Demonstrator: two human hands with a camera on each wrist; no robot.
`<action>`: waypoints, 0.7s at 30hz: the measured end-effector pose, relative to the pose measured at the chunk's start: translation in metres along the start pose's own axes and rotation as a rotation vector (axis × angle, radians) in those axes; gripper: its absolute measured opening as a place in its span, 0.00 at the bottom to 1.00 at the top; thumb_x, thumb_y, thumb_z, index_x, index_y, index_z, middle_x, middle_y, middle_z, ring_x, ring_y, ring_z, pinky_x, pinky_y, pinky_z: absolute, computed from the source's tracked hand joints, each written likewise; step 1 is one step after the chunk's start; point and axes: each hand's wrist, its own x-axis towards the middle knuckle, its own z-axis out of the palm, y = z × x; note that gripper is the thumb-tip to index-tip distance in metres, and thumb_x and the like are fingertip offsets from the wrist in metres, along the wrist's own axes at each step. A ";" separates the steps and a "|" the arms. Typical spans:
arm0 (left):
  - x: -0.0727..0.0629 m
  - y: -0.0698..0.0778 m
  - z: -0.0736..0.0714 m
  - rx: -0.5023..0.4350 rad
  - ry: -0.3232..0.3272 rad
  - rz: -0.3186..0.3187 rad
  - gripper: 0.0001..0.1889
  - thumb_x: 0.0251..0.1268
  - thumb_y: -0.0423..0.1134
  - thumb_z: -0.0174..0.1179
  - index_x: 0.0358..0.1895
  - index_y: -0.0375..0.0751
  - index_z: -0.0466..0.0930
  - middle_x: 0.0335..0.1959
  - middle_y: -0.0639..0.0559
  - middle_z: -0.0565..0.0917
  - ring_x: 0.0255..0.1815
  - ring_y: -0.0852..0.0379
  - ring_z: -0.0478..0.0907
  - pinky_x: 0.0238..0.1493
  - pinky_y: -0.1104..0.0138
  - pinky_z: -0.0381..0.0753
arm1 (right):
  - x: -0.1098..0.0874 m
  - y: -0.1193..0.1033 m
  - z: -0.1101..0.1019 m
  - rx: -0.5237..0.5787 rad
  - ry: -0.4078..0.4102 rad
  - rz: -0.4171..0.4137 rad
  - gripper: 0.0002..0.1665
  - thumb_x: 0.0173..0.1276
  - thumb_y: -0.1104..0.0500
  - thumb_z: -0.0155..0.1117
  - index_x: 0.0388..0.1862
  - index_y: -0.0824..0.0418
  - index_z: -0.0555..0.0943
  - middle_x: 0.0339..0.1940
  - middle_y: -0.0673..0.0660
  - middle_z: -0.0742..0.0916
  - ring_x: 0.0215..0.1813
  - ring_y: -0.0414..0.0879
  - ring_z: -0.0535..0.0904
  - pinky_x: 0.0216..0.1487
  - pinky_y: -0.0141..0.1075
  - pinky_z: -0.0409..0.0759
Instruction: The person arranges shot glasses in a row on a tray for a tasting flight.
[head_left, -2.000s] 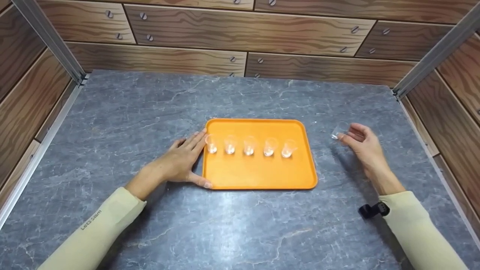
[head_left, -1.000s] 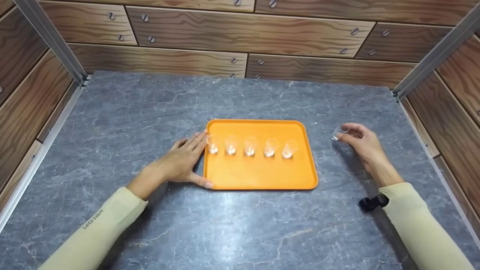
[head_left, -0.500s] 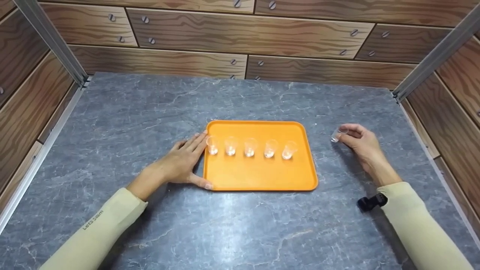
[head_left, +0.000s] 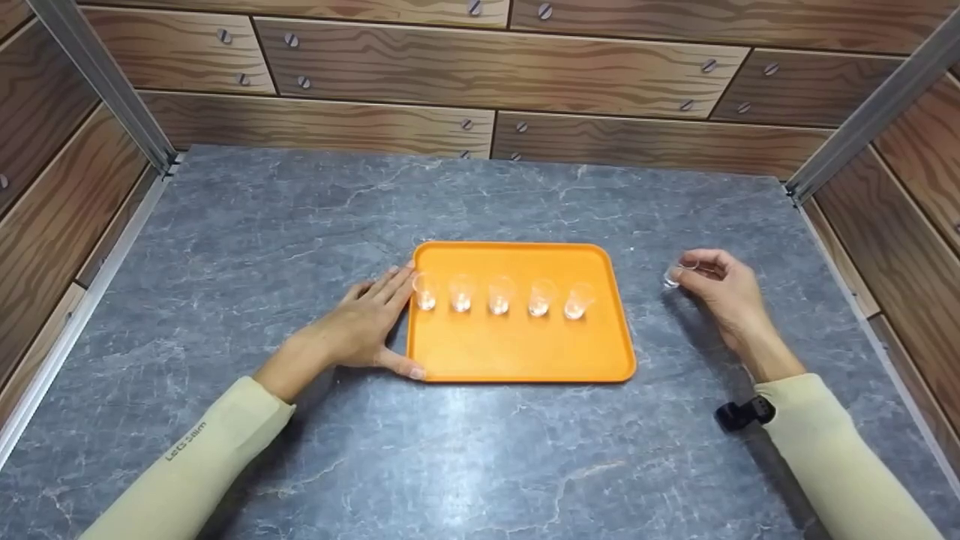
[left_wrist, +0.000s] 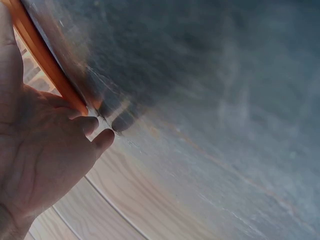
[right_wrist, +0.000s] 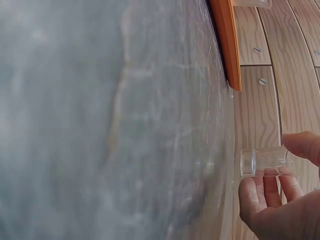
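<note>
My left hand [head_left: 364,322] lies along the left side of an orange tray [head_left: 517,349], fingers extended at its edge and thumb at the near left corner. The left wrist view shows this palm beside the tray's orange rim [left_wrist: 47,55]. Several clear shot glasses stand upright in a row across the tray, from the leftmost glass [head_left: 425,300] to the rightmost glass [head_left: 576,306]. Right of the tray, my right hand [head_left: 724,292] pinches another clear shot glass [right_wrist: 265,161] between thumb and fingers, its thick base close over the table.
The grey marbled table [head_left: 450,457] reaches back to a wood-patterned wall [head_left: 495,67]. Metal posts rise at both far corners, such as the right post [head_left: 862,112]. A black device [head_left: 744,414] sits at the right sleeve cuff.
My right hand has lowered its shot glass slightly and changed its tilt. The left hand, the tray and the glasses on it keep their places; the head view has shifted a little.
</note>
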 end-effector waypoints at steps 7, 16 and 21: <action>0.000 0.001 0.000 -0.003 -0.012 -0.007 0.75 0.57 0.78 0.72 0.90 0.33 0.38 0.91 0.35 0.40 0.90 0.35 0.38 0.82 0.34 0.46 | -0.007 0.000 0.002 -0.055 0.012 -0.037 0.18 0.71 0.68 0.78 0.56 0.69 0.83 0.47 0.49 0.89 0.47 0.39 0.83 0.47 0.24 0.82; 0.001 0.001 0.000 0.007 -0.012 -0.008 0.75 0.57 0.78 0.72 0.90 0.32 0.38 0.90 0.34 0.40 0.89 0.34 0.39 0.82 0.34 0.47 | -0.019 -0.002 0.008 -0.028 0.005 -0.082 0.20 0.69 0.68 0.80 0.57 0.69 0.84 0.49 0.53 0.88 0.47 0.43 0.83 0.46 0.26 0.84; 0.000 0.000 -0.001 0.010 -0.011 -0.005 0.75 0.57 0.79 0.71 0.90 0.32 0.38 0.90 0.35 0.40 0.90 0.34 0.39 0.82 0.34 0.47 | -0.027 -0.004 0.015 -0.046 -0.013 -0.100 0.20 0.69 0.67 0.81 0.56 0.70 0.84 0.49 0.53 0.89 0.48 0.43 0.83 0.47 0.26 0.83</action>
